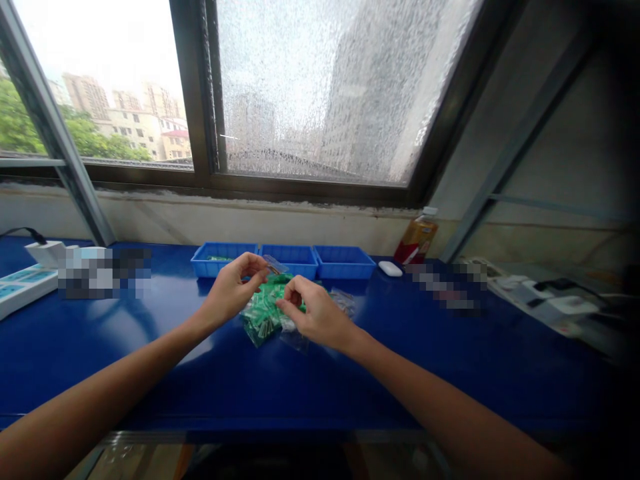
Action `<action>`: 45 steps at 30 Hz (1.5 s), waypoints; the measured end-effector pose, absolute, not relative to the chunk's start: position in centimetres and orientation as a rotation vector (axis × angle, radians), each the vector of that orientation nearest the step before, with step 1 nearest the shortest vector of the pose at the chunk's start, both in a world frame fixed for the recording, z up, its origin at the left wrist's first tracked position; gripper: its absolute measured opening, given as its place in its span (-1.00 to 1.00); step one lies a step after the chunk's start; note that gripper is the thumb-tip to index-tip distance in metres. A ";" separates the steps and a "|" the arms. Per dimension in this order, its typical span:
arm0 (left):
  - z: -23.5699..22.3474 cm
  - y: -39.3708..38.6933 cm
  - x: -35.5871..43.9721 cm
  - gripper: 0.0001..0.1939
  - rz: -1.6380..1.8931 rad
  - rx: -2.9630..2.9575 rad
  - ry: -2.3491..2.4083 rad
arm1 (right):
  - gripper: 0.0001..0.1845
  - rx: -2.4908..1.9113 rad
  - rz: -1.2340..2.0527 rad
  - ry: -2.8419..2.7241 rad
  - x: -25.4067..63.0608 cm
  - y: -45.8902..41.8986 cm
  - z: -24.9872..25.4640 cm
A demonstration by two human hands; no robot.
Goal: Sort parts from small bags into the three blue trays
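Observation:
My left hand (236, 283) is closed in a pinch on a small clear plastic bag (275, 264), which sticks out past the fingertips with something thin and brownish in it. Close by on the right, my right hand (316, 310) has its thumb and forefinger curled together; whatever it pinches, if anything, is too small to make out. Beneath both hands lies a pile of green plastic bags (265, 313) with small parts showing through. More clear plastic bags (343, 301) lie at the pile's right side, partly hidden by my right hand.
Behind the pile stand three blue bins in a row: a left bin (203, 268) with green bags inside, a middle bin (295, 257) and a right bin (345, 267). A white rounded case (390, 269) and a bottle (417, 237) are further right. A power strip (27, 287) lies left.

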State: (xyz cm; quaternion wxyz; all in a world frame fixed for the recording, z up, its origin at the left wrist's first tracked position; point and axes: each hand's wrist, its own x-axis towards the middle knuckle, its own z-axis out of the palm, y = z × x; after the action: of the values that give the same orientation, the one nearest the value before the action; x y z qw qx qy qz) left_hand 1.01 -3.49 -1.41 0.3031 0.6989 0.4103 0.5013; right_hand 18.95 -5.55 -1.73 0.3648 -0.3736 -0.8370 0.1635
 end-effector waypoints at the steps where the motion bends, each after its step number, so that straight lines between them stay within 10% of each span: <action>1: -1.4 -3.6 1.1 -0.85 1.326 1.845 1.073 | -0.82 -0.975 0.443 -2.148 18.9 -5.5 -1.7; 10: -0.6 -5.5 1.6 -0.84 1.230 2.357 1.003 | -0.44 -1.082 0.867 -2.029 19.0 -4.9 -1.5; 34: -0.2 -5.4 0.7 -0.83 1.131 2.706 0.816 | -0.65 -0.916 0.941 -2.081 19.1 -5.5 -0.5; 40: -0.5 -4.9 0.6 -0.83 1.318 2.740 0.840 | -0.37 -0.925 1.443 -1.648 19.1 -5.0 -0.2; 45: -1.0 -4.6 0.8 -0.81 1.210 2.816 0.781 | -0.68 -0.904 1.472 -1.459 19.0 -5.0 -0.2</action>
State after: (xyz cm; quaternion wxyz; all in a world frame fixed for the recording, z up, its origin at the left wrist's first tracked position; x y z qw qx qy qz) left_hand 0.75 -4.58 -1.02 -0.0110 0.8902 0.2469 0.3826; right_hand 19.02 -4.97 -0.19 0.4261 -0.3617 -0.5837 0.5890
